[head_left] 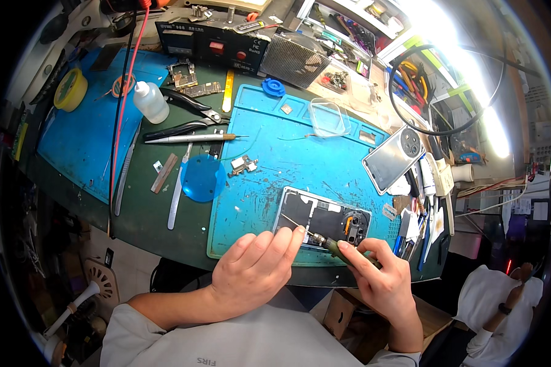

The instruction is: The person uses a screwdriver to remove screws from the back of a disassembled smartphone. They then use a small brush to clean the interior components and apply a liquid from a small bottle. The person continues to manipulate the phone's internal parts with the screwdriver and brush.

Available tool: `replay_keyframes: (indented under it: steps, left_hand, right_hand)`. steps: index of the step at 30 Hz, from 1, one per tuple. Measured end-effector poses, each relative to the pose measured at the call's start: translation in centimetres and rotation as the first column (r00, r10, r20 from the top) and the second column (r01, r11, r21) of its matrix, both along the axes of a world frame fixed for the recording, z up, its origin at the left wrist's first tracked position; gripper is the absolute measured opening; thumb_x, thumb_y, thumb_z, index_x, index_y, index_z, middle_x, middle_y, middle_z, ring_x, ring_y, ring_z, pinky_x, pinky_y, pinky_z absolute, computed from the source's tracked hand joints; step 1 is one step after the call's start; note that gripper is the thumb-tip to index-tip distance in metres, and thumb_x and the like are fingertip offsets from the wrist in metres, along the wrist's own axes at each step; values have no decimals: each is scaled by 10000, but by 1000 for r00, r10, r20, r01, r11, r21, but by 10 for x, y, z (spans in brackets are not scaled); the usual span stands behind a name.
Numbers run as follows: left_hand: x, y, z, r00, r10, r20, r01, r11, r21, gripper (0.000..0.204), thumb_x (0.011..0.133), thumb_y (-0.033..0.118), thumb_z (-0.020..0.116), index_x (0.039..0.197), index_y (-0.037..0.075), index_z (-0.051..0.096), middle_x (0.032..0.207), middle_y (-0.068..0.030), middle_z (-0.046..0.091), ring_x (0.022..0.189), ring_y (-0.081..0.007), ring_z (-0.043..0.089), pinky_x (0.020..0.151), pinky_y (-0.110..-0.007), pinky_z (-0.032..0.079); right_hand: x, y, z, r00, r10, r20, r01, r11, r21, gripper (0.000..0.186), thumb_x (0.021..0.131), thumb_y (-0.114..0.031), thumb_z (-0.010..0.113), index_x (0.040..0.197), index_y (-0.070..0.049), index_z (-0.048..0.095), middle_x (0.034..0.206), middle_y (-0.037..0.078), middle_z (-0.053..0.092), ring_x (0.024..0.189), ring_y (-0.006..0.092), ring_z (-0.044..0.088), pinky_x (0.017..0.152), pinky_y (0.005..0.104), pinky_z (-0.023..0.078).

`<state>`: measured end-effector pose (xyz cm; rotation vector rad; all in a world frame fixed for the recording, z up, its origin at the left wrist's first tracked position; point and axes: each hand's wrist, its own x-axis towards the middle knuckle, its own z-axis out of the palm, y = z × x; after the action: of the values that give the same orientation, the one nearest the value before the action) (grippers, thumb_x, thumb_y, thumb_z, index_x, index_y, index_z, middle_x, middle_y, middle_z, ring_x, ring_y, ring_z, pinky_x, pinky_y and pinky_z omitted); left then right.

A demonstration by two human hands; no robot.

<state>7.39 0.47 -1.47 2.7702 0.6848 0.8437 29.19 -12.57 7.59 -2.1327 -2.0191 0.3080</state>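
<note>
My right hand [382, 272] grips a slim screwdriver [332, 246] by its dark green handle, its thin shaft pointing up and left. Against that shaft my left hand [257, 263] has its fingertips closed, the fingers bent and close together; the thumb side is partly hidden. Beneath the shaft lies an opened phone [297, 205], its dark inner parts and camera module showing. The phone rests near the front edge of a blue silicone repair mat [263, 183]. My fingers cover part of its lower edge.
Left of the mat lie cutting pliers [193, 110], a pen-like tool [190, 138], a blue disc [203, 178] and a white bottle [150, 103]. A second phone [393, 159] and a clear box [329, 117] sit right. A person [502, 306] is at lower right.
</note>
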Motion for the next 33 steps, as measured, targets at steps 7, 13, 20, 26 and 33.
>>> replay_keyframes:
  steps: [7,13,20,26,33]
  left_hand:
    - [-1,0,-1,1000,-7,-2,7,1000,-11,489,813,90,712,1300,75,748,1205,-18,619,1012,-175,597,903,-331,482]
    - [-2,0,-3,1000,-5,23,5,1000,9,511,815,75,717,1325,75,748,1210,-20,634,1017,-176,602,894,-325,486]
    - [-3,1,-2,1000,-11,25,10,999,35,507,842,115,711,1347,84,738,1227,-14,657,1026,-169,612,912,-316,488]
    - [-5,3,-4,996,-25,80,28,999,-27,399,893,140,696,1286,88,739,1226,-24,678,985,-175,659,896,-305,517]
    - [-18,25,14,958,112,265,54,835,-547,397,890,54,834,1255,27,681,1095,-112,679,771,-252,705,688,-366,592]
  right_hand:
    - [0,-1,1,1000,0,5,0,1000,-27,696,775,44,752,1411,-238,736,1096,50,659,745,186,694,610,314,570]
    - [-5,-4,2,1000,-16,8,16,1000,-8,680,773,41,764,1399,-223,743,1083,47,655,738,180,691,595,316,562]
    - [-4,-6,-5,999,-48,9,48,998,52,679,761,40,772,1393,-208,747,1073,45,655,732,171,692,583,311,554]
    - [-5,-5,-5,1000,-2,20,1,999,33,658,776,26,780,1393,-202,746,1083,46,653,724,165,689,579,308,549]
    - [-9,-10,-3,999,-38,-40,40,997,72,634,778,43,839,1374,-146,734,1071,91,649,688,191,686,568,331,553]
